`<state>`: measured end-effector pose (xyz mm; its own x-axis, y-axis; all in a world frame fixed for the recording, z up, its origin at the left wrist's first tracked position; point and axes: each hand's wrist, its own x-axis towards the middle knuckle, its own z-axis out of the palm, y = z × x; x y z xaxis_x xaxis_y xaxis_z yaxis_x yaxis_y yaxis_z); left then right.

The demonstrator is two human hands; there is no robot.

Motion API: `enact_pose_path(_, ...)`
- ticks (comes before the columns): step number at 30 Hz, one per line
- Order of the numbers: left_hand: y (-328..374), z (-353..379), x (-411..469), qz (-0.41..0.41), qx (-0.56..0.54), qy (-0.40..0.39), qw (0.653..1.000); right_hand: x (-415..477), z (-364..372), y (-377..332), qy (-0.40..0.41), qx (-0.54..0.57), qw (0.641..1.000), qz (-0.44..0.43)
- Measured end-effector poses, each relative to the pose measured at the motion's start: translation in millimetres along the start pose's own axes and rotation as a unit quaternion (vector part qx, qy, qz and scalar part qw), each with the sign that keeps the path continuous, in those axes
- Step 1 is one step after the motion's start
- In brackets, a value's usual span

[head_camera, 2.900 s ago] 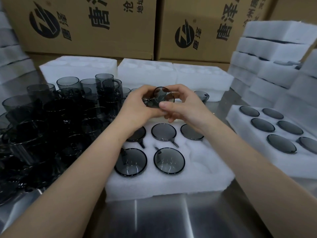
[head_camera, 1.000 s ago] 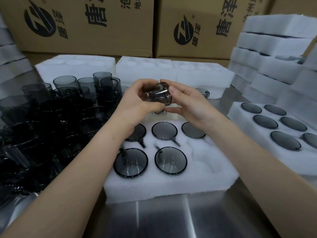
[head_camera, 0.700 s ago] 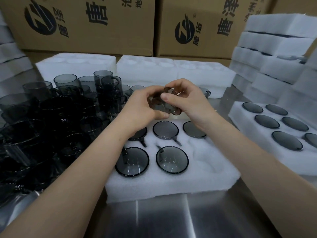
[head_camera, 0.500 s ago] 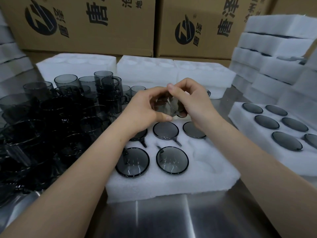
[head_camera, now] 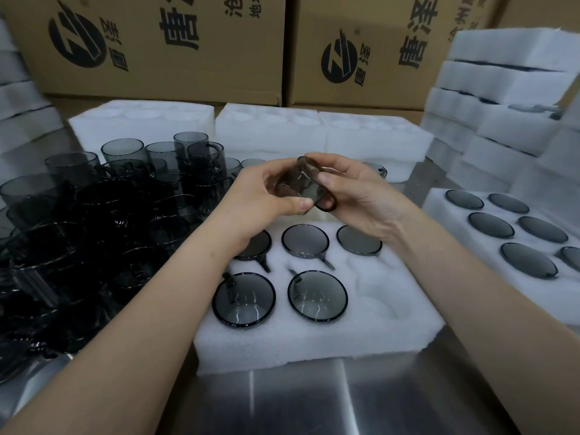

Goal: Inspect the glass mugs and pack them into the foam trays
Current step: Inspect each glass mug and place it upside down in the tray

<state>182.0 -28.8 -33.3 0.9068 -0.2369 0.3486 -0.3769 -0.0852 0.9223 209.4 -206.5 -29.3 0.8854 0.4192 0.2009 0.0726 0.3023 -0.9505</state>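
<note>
A smoky grey glass mug (head_camera: pixel 299 185) is held on its side above the far edge of the white foam tray (head_camera: pixel 314 337) in front of me. My left hand (head_camera: pixel 262 199) grips its body from the left, thumb underneath. My right hand (head_camera: pixel 354 196) holds its other end, thumb on the glass, with the dark handle loop showing below. The tray has several mugs sunk in its pockets, and its near right pocket (head_camera: pixel 378 298) is empty.
A dense crowd of loose grey mugs (head_camera: pixel 94 215) covers the table at left. A filled foam tray (head_camera: pixel 514 246) lies at right, with stacked foam trays (head_camera: pixel 502 98) behind it. Empty trays (head_camera: pixel 314 130) and cardboard boxes (head_camera: pixel 163 42) stand at the back. Bare steel table (head_camera: pixel 314 403) lies nearest me.
Both hands have kept turning the same mug above the tray; it has rolled from facing me to lying on its side with the handle low on the right.
</note>
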Motion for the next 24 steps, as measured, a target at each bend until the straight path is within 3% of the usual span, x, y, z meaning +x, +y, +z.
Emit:
enact_pose_path(9,-0.2,2.0,-0.6,0.006,0.056,-0.013,0.998,2.1,13.2,3.1,0.144,-0.162,0.975,-0.058)
enact_pose_path(13,0.0,0.9,1.0,0.008,0.011,0.031,0.999,2.5,13.3,0.4,0.167,-0.091,0.978,-0.079)
enact_pose_path(19,-2.8,-2.4,3.1,-0.002,-0.060,0.064,0.996,4.3,14.6,-1.5,0.102,-0.148,0.983,0.047)
enact_pose_path(24,-5.4,-0.2,5.5,0.019,-0.023,0.074,0.997,2.1,13.8,-0.5,0.040,-0.183,0.982,0.037)
